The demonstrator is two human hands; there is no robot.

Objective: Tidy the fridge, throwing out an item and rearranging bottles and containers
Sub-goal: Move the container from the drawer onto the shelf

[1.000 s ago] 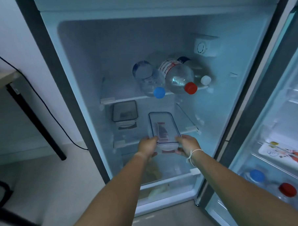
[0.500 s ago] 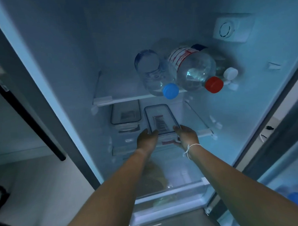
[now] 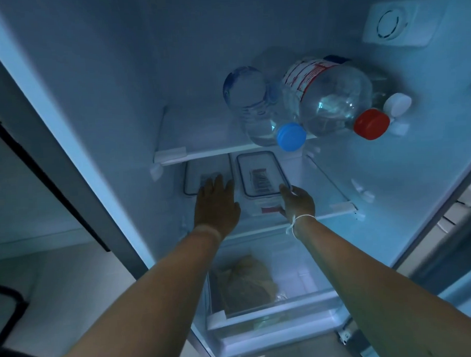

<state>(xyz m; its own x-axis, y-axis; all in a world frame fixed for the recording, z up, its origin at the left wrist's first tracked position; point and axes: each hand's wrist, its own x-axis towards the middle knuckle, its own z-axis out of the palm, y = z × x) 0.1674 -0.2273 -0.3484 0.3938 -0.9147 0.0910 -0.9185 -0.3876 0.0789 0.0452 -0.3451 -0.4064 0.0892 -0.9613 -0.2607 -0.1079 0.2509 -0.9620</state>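
Observation:
A clear container with a blue-rimmed lid (image 3: 260,174) rests on the middle glass shelf (image 3: 335,198) of the open fridge. My right hand (image 3: 297,202) grips its front right corner, thumb on the lid edge. My left hand (image 3: 216,203) is off it, flat with fingers apart, lying over the front of a second, dark-rimmed container (image 3: 194,177) just to the left. On the upper shelf (image 3: 200,150) three water bottles lie on their sides, caps toward me: a blue-capped bottle (image 3: 253,107), a red-capped bottle (image 3: 333,98) and a white-capped bottle (image 3: 397,105).
Below my arms is the crisper drawer (image 3: 275,311) holding a brownish bagged item (image 3: 247,280). A round dial housing (image 3: 389,26) sits on the fridge's upper right wall. The left part of the upper shelf is bare. The fridge door (image 3: 461,249) stands open at the right.
The blue-rimmed container went from held in front of the fridge onto the middle shelf, pushed deeper. My left hand released it and slid left over the other container. The view moved closer.

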